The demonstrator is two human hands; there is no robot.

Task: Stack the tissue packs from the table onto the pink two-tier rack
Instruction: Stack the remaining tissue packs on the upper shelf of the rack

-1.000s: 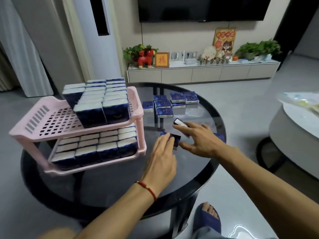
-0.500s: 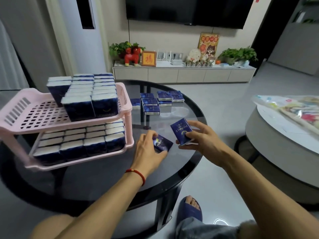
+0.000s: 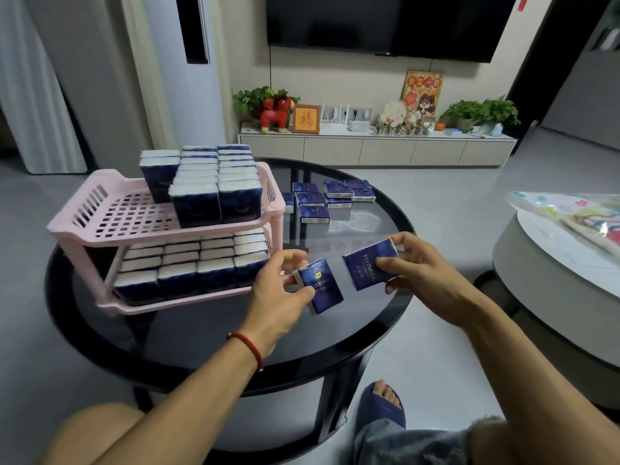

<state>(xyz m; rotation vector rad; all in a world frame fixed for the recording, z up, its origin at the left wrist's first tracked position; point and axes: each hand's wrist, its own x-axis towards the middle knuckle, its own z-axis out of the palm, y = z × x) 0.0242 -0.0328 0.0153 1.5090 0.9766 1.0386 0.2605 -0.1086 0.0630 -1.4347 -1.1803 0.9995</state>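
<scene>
- Living room, round dark glass surface [image 3: 201,333]; TV console and wall TV behind.
- Pink two-tier rack [image 3: 100,213] on surface's left side; both tiers hold upright navy tissue packs, top tier part filled at its right.
- Left hand [image 3: 278,293], red string on wrist, pinches a navy tissue pack [image 3: 320,290] above the surface; gold logo, partial "TWINK" print readable.
- Right hand [image 3: 419,266] grips a second pack [image 3: 367,268], label reads "TWINKLE".
- Loose packs [image 3: 330,199] lie flat at surface's far side, right of rack.
</scene>
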